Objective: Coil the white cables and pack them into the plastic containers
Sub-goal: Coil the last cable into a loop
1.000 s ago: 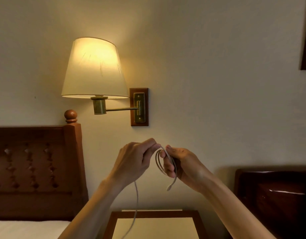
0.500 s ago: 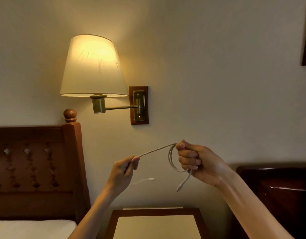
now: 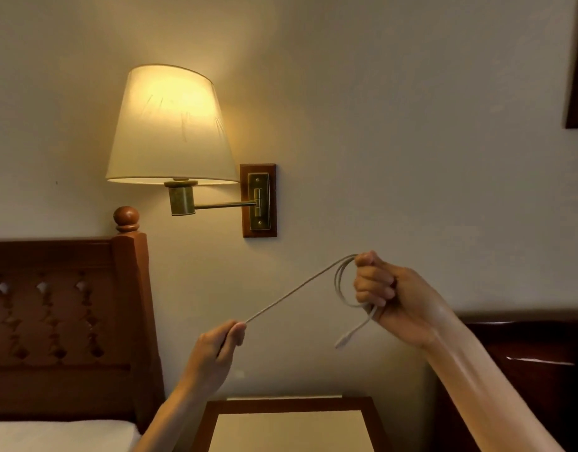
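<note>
Carved wood headboard [image 3: 62,308], brass lamp arm [image 3: 225,205]

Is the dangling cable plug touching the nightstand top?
Apart. The head view shows the plug hanging below the right hand, with bare wall between it and the nightstand.

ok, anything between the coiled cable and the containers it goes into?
Cannot tell: no container is in view. The white cable is held in the air by both the left hand and the right hand, above the nightstand.
</note>
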Demonstrator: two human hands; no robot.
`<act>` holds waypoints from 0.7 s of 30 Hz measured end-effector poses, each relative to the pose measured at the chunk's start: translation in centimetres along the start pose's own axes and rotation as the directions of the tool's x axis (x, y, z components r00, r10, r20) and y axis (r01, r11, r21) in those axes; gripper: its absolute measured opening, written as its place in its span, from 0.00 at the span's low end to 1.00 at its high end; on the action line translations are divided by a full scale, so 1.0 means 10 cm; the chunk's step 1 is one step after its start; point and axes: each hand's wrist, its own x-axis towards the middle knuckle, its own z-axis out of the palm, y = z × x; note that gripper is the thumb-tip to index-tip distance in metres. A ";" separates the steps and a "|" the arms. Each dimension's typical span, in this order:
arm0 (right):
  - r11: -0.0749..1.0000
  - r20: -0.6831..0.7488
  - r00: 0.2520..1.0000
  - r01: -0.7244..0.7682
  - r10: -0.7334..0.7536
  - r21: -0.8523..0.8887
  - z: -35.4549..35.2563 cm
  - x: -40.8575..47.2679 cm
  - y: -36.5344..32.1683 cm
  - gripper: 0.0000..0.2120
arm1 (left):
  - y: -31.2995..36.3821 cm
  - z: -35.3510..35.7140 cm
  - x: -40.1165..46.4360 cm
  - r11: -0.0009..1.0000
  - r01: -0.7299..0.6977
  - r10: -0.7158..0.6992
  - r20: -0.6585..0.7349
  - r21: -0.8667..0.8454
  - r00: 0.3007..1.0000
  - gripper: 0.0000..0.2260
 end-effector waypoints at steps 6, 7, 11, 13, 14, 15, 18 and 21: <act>0.955 -0.100 0.981 0.138 -0.169 -0.261 -0.01 0.11 0.06 0.14 | 0.60 0.11 -0.18 0.923 -0.062 -0.127 0.452 0.379 0.883 0.09; 0.929 -0.099 0.978 0.140 -0.184 -0.342 -0.02 0.14 0.12 0.15 | 0.80 0.10 -0.16 0.914 -0.129 -0.131 0.581 0.384 0.804 0.08; 0.754 -0.057 0.977 0.122 -0.207 -0.645 -0.07 0.16 0.42 0.16 | 1.47 -0.02 -0.02 0.947 -0.273 0.078 0.703 0.169 0.707 0.11; 0.680 -0.009 0.984 0.117 -0.178 -0.724 -0.07 0.12 0.54 0.16 | 1.57 -0.09 0.06 0.949 -0.308 0.204 0.609 0.070 0.766 0.12; 0.642 0.004 0.987 0.109 -0.163 -0.759 -0.07 0.09 0.57 0.16 | 1.57 -0.11 0.09 0.943 -0.330 0.258 0.545 0.037 0.798 0.11; 0.602 0.013 0.989 0.100 -0.148 -0.792 -0.06 0.07 0.59 0.16 | 1.55 -0.13 0.12 0.936 -0.353 0.302 0.484 0.014 0.821 0.09; 0.531 0.061 0.995 0.095 -0.082 -0.842 -0.07 0.02 0.66 0.18 | 1.43 -0.18 0.21 0.904 -0.427 0.394 0.334 0.027 0.856 0.06; 0.606 0.050 0.999 0.051 -0.018 -0.794 -0.08 -0.03 0.71 0.19 | 1.24 -0.16 0.28 0.905 -0.417 0.392 0.212 0.088 0.895 0.08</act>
